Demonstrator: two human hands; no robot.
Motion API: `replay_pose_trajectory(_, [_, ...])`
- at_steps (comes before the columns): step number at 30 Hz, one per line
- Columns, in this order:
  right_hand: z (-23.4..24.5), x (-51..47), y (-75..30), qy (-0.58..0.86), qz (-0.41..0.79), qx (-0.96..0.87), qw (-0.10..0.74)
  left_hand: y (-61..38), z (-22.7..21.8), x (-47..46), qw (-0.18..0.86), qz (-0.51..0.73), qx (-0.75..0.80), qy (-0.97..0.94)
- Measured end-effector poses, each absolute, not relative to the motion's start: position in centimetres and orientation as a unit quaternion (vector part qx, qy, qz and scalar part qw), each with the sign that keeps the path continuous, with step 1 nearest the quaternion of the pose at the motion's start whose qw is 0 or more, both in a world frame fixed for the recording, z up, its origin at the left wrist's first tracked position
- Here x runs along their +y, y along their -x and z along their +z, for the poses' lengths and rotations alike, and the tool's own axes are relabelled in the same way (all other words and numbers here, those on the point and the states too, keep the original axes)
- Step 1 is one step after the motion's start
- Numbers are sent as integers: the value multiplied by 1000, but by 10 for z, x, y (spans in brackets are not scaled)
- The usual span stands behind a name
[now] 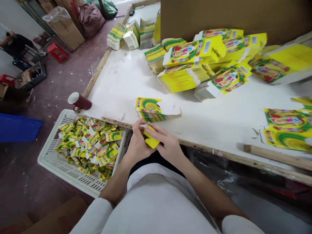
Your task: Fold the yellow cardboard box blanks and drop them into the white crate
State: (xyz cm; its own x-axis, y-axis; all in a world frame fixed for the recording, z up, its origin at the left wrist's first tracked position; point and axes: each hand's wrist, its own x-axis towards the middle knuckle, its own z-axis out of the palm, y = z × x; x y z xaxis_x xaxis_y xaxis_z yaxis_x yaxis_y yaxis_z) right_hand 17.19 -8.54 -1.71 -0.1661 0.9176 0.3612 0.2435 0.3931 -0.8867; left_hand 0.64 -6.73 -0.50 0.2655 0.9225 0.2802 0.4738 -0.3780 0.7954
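Head view: the held carton (152,142) looks bright yellow.

You hold one small yellow carton (152,141), tilted, partly hidden by your grip. Just beyond it, a stack of flattened yellow-and-green printed cartons (149,111) lies on the white tabletop (117,87).

Your carton (153,141): printed card, smooth, semi-gloss. Your tabletop (117,81): smooth, slight sheen, w/ rough wood edging (97,72). Your crate (51,139): plastic, approx. matt. Your shirt (161,201): matt cloth.
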Motion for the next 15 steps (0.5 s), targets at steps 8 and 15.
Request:
replay_pose_trajectory(8, [-30,-74,-182,486,272,-663,500,5,-3,-69,445,487,560,-501])
replay_pose_trajectory(15, [-21,-73,-197,417,267,-754,432,8,7,-66,519,516,528,-430])
